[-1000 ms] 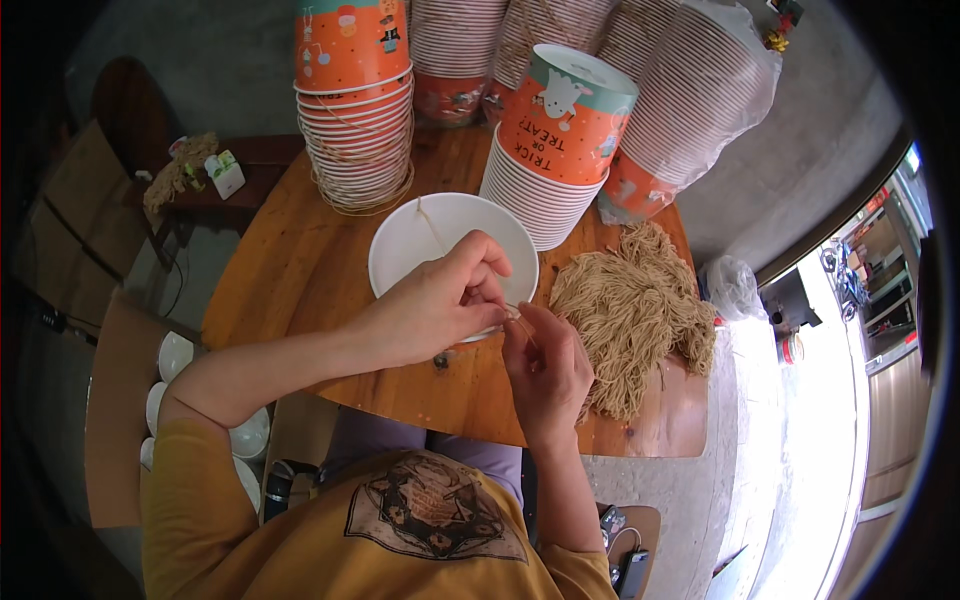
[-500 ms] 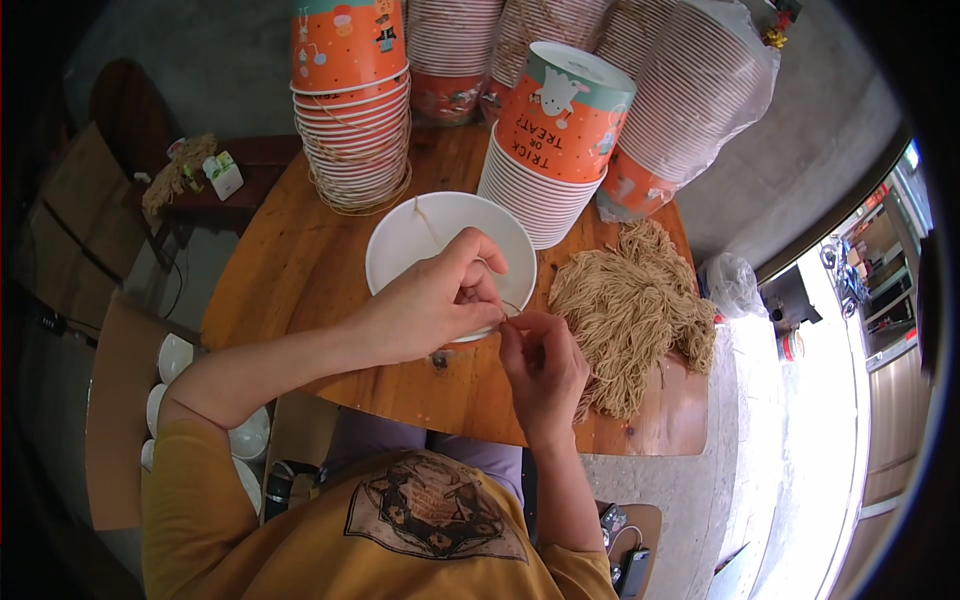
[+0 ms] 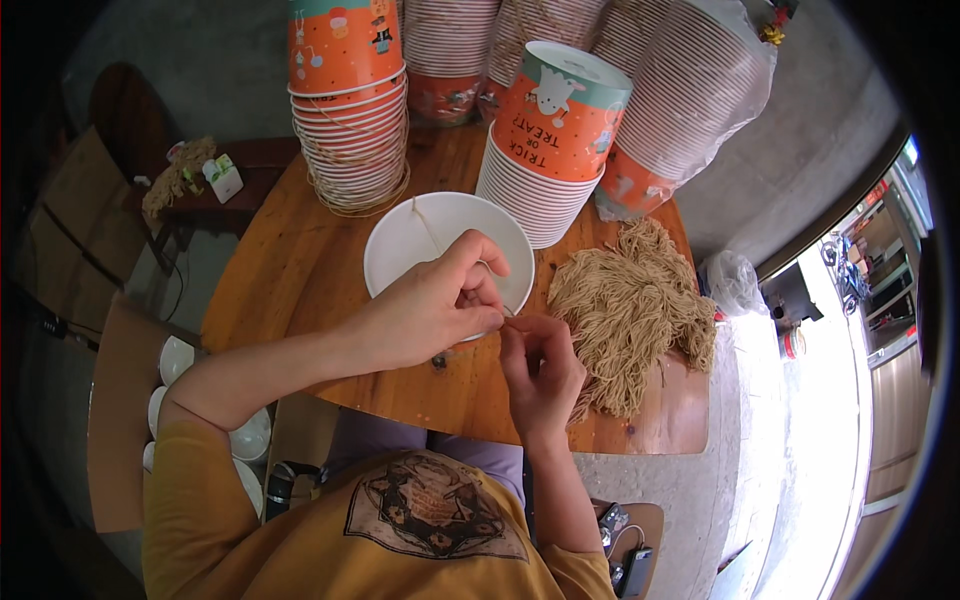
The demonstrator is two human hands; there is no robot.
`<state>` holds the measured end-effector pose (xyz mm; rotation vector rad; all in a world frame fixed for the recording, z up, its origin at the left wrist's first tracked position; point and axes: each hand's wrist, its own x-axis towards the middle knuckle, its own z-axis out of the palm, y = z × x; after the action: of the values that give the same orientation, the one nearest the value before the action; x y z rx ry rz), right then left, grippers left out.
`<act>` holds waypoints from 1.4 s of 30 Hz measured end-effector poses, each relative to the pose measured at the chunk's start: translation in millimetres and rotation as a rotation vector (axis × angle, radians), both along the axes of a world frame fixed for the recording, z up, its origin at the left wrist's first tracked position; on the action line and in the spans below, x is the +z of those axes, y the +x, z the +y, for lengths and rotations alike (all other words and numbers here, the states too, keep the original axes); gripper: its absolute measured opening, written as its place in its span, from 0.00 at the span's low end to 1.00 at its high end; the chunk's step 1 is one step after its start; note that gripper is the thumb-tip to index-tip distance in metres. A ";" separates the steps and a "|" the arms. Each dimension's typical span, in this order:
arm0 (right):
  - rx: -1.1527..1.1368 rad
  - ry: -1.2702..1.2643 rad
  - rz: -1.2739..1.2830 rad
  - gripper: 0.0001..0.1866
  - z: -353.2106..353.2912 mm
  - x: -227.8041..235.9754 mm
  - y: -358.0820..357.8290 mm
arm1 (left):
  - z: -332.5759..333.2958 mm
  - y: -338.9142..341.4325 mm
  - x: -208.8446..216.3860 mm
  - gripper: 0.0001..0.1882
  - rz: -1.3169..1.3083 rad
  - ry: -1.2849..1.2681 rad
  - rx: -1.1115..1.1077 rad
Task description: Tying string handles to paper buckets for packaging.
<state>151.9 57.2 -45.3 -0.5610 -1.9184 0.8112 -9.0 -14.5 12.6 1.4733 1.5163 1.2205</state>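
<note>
A white-lined paper bucket (image 3: 400, 250) stands mouth up on the wooden table in front of me. A tan string (image 3: 427, 225) comes over its far rim and runs down inside toward my hands. My left hand (image 3: 440, 305) reaches across the near part of the bucket, its thumb and fingers pinched on the string. At the near right rim my right hand (image 3: 545, 372) meets it, thumb and forefinger closed on the string there. The fingers hide the string's end and any knot. To the right of my right hand lies a heap of tan strings (image 3: 630, 310).
Upside-down orange buckets (image 3: 560, 115) are stacked behind the bucket. Another stack with strings (image 3: 350, 150) stands at the left, with plastic-wrapped stacks (image 3: 690, 90) at the back. A carton (image 3: 125, 430) with white buckets sits low at left. The wooden table (image 3: 270, 260) has a rounded edge.
Both hands stay nearly in place at the bucket's near right rim. The fingertips shift only slightly, and the string between them shows a little less.
</note>
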 end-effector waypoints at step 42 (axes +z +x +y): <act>-0.064 0.185 -0.141 0.12 7.7 6.6 2.0 | 0.6 3.5 -6.1 0.05 0.368 0.041 0.055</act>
<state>153.9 65.0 -38.7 -0.5748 -2.0678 0.5583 -5.5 -13.9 6.4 1.7672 1.7885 1.0561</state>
